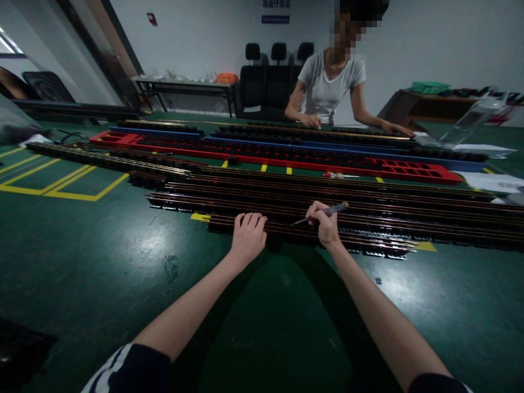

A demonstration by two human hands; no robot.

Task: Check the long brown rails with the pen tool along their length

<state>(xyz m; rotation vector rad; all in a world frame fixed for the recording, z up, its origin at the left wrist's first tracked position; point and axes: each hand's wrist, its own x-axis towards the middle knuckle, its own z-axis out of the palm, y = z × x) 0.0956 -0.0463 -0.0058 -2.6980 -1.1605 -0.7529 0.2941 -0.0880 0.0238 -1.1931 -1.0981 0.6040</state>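
Observation:
Long black strips (368, 222) with thin copper-coloured rods along them lie side by side across the green table. My left hand (249, 237) rests over the nearest strips, fingers bent around their edge; the fingertips are partly hidden. A short way to the right, my right hand (326, 225) is closed round a slim screwdriver (336, 208) with a greyish handle. Its thin shaft points down and left, and the tip is at the strips between my hands. Whether it touches a screw is too small to tell.
Behind the strips lie a long red tray (254, 158) and a blue rail (327, 151). A second screwdriver (333, 176) with a red handle lies between. Across the table a co-worker (333, 87) handles rods. White papers (495, 181) lie right; yellow tape (69, 188) marks the left.

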